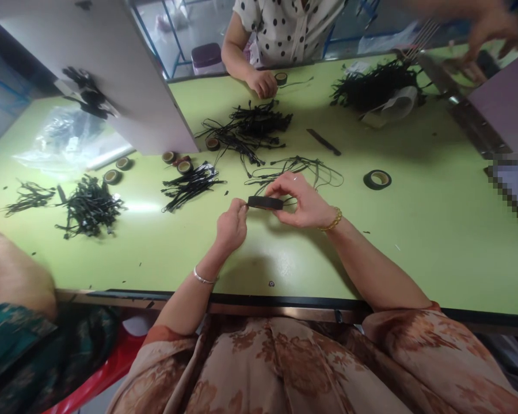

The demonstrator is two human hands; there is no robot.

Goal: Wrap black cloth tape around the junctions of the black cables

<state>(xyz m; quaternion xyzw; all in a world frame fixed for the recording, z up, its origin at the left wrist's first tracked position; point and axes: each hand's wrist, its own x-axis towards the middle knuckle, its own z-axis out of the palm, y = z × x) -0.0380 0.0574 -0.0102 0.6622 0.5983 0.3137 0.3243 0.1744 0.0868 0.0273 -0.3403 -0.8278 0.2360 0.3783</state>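
My right hand grips a roll of black tape between thumb and fingers, its edge turned toward me. My left hand is closed at the roll's left side, thumb and forefinger pinched. What lies in that pinch is too small to make out; it may be the tape's end. Just beyond my hands, thin black cables lie loose on the green table. Behind them sits a larger heap of black cables. Another roll of black tape lies flat to the right.
Several tape rolls and cable bundles lie at left. A black strip-like blade rests beyond my hands. A grey panel stands upright at left. Co-workers sit opposite and at left; a metal fixture is at right.
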